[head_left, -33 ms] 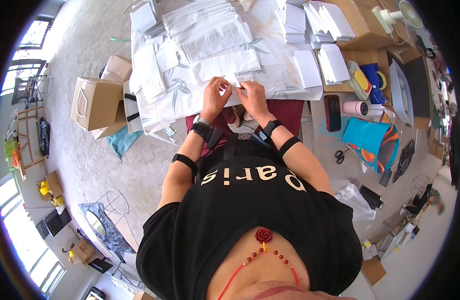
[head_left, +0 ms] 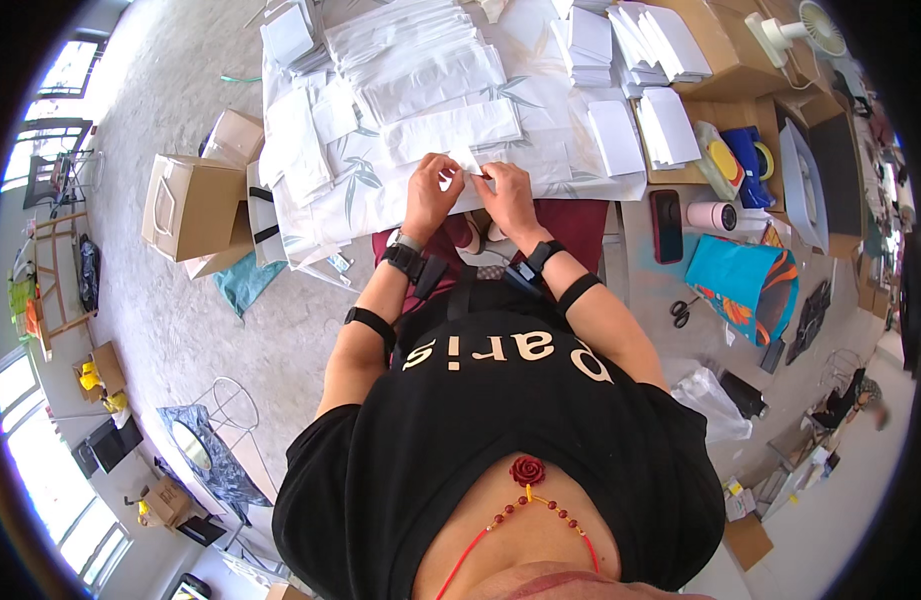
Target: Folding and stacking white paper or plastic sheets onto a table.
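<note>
Close together at the table's near edge, my two hands pinch a small white piece (head_left: 467, 160), paper or thin plastic; which I cannot tell. Thumb and finger of my left hand (head_left: 431, 195) close on its left side, and my right hand (head_left: 509, 198) grips its right side. Just beyond them lies a flat, folded white sheet or bag (head_left: 450, 132). Farther back are overlapping rows of similar white translucent pieces (head_left: 415, 60). More white sheets (head_left: 298, 150) lie left of my hands. The table (head_left: 570, 180) has a white cover with a leaf pattern.
White paper stacks (head_left: 585, 45) and a single white stack (head_left: 615, 138) stand at the right. Beyond the table's right side are cardboard boxes (head_left: 720, 40), a small fan (head_left: 815, 28), a phone (head_left: 666, 226), a pink cup (head_left: 711, 215) and scissors (head_left: 682, 312). Cartons (head_left: 195, 210) stand left.
</note>
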`<state>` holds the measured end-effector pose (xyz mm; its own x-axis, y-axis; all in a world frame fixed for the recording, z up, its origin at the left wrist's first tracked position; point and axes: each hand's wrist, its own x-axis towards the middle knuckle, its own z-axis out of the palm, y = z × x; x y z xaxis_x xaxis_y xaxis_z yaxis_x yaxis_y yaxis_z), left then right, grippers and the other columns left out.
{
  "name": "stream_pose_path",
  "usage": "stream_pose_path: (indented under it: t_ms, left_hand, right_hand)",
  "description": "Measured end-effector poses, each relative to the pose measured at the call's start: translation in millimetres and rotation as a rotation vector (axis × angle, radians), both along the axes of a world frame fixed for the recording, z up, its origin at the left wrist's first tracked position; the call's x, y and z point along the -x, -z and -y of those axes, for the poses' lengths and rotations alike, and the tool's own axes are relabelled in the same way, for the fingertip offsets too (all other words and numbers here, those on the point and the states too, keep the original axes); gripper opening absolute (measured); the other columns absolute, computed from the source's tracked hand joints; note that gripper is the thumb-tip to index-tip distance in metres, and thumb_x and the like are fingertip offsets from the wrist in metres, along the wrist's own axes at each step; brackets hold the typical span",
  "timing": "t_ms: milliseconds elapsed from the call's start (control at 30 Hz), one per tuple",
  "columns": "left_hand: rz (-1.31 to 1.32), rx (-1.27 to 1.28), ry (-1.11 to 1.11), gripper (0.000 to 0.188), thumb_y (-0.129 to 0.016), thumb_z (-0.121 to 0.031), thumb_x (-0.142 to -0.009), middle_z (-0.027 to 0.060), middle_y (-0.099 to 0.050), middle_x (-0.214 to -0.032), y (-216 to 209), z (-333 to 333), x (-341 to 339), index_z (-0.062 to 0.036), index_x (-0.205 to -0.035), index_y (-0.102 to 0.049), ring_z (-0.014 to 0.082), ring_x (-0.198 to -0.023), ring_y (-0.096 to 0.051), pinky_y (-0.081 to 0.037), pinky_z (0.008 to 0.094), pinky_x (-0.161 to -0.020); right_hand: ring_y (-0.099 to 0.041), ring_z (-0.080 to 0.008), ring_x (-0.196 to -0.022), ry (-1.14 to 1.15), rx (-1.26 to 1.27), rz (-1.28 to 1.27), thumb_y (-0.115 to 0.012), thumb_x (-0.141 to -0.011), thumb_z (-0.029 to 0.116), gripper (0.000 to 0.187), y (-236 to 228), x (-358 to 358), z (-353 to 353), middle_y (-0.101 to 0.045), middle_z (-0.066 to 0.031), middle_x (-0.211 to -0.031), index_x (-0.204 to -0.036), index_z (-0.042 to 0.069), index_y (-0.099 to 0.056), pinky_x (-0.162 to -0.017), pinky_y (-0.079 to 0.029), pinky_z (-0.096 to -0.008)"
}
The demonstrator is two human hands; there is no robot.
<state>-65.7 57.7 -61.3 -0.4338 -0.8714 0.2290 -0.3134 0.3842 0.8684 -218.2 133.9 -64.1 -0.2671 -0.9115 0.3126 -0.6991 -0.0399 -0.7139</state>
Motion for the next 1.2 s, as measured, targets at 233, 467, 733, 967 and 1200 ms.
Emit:
stream_pose_path:
  t_ms: [233, 467, 733, 967, 1200]
  left_hand:
    - [0.050, 0.138, 0.016, 0.014, -0.075, -0.001, -0.083, 0.0114, -0.068, -0.099, 1, 2, 1, -0.0012, -0.094, -0.067, 0.0248, -0.080, -0.068, -0.055, 0.0352, -0.073]
    - [0.085, 0.184, -0.016, 0.013, -0.073, -0.003, -0.082, 0.0118, -0.066, -0.097, -5, 7, 5, -0.0026, -0.092, -0.065, 0.0282, -0.084, -0.068, -0.055, 0.0391, -0.075]
    - [0.026, 0.144, -0.076, 0.010, -0.072, -0.002, -0.084, 0.0120, -0.067, -0.095, -5, 21, -4, -0.0016, -0.091, -0.065, 0.0269, -0.079, -0.068, -0.056, 0.0377, -0.073]
    - [-0.092, -0.071, -0.129, 0.009, -0.069, -0.004, -0.092, 0.0123, -0.071, -0.095, -1, 23, -10, 0.0020, -0.097, -0.065, 0.0199, -0.084, -0.071, -0.057, 0.0321, -0.079]
    - [-0.189, -0.345, -0.189, 0.014, -0.060, -0.012, -0.103, 0.0025, -0.061, -0.084, 3, 12, -18, 0.0007, -0.107, -0.058, 0.0074, -0.073, -0.051, -0.043, 0.0249, -0.065]
  right_hand:
    - [-0.066, -0.0318, -0.088, 0.020, -0.065, -0.004, -0.073, -0.088, 0.015, 0.012, 2, -2, -2, -0.070, -0.0095, -0.088, -0.091, 0.005, -0.067, -0.082, -0.047, -0.0445]
    - [-0.066, -0.0307, -0.087, 0.054, -0.044, -0.019, -0.072, -0.088, 0.014, 0.008, 9, 1, -5, -0.071, -0.0074, -0.088, -0.090, 0.007, -0.068, -0.080, -0.047, -0.0442]
    - [-0.067, -0.0315, -0.084, 0.087, -0.059, -0.017, -0.070, -0.087, 0.013, 0.006, 8, 2, -5, -0.071, -0.0074, -0.084, -0.085, 0.008, -0.067, -0.078, -0.048, -0.0452]
    - [-0.067, -0.0344, -0.082, 0.109, -0.064, 0.062, -0.069, -0.088, 0.013, 0.009, 9, 4, -5, -0.069, -0.0125, -0.084, -0.088, 0.005, -0.065, -0.074, -0.050, -0.0463]
    - [-0.068, -0.0364, -0.079, 0.091, -0.105, 0.185, -0.067, -0.091, 0.012, 0.013, 6, 1, -5, -0.069, -0.0174, -0.084, -0.093, 0.000, -0.065, -0.072, -0.054, -0.0451]
